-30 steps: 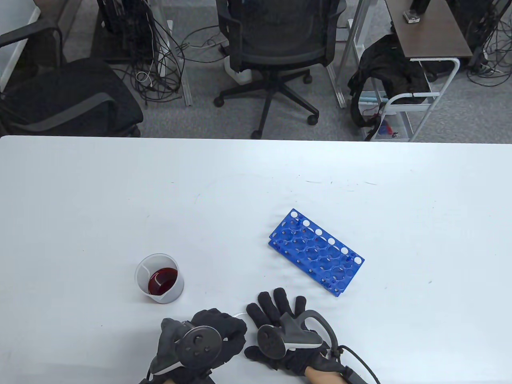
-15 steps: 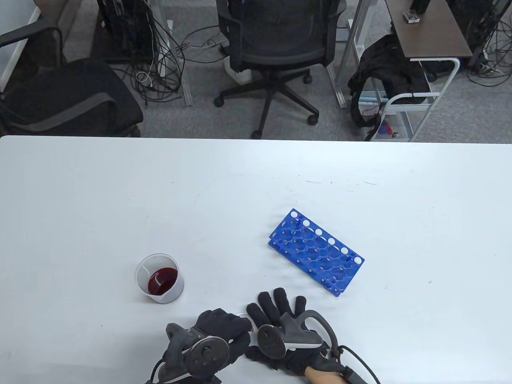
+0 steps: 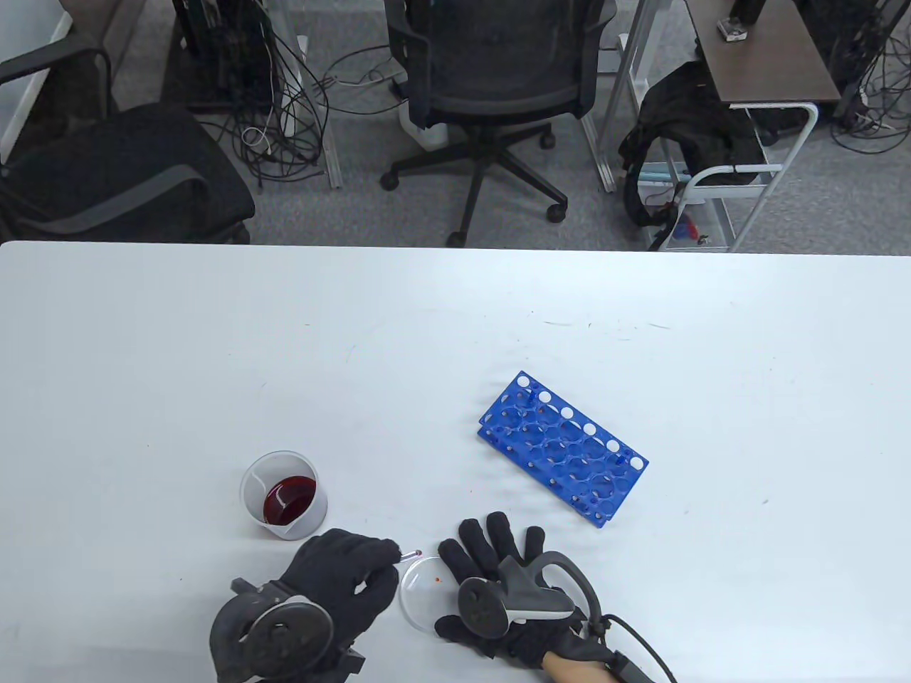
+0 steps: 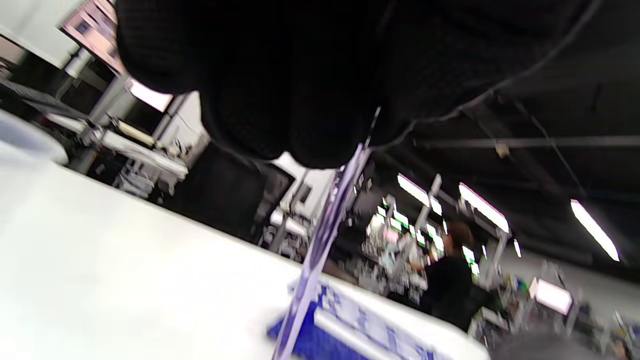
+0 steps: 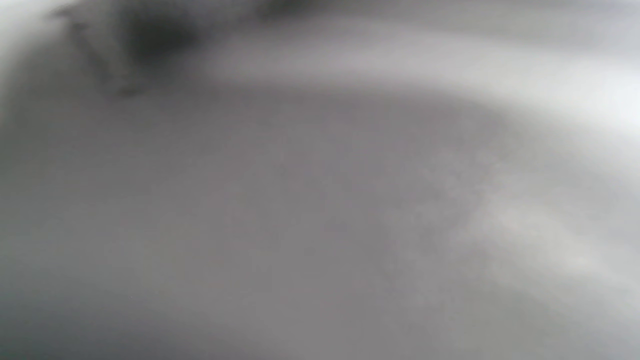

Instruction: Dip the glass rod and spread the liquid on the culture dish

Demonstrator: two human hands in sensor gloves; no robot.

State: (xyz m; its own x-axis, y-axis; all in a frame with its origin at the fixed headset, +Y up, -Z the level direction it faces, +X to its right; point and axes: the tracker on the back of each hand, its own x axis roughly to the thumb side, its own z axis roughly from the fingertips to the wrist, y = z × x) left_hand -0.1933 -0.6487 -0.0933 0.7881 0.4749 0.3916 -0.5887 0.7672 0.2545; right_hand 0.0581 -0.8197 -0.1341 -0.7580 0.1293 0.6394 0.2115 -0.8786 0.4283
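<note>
A clear culture dish (image 3: 421, 589) lies on the white table (image 3: 455, 341) near the front edge, with small red specks on it. My left hand (image 3: 341, 573) grips a glass rod (image 3: 408, 555), whose red-wet tip pokes out just above the dish's left rim. In the left wrist view the rod (image 4: 320, 250) runs down from my closed fingers (image 4: 300, 90). My right hand (image 3: 491, 562) rests flat on the table, fingers spread, beside the dish's right edge. A clear beaker (image 3: 285, 496) of dark red liquid stands behind my left hand.
A blue test tube rack (image 3: 562, 448) lies at an angle behind and right of my right hand; it also shows in the left wrist view (image 4: 350, 335). Office chairs and cables stand beyond the table's far edge. The right wrist view is a grey blur.
My left hand moved left off the dish and turned, uncovering the dish and the rod's red tip. The right hand has not moved.
</note>
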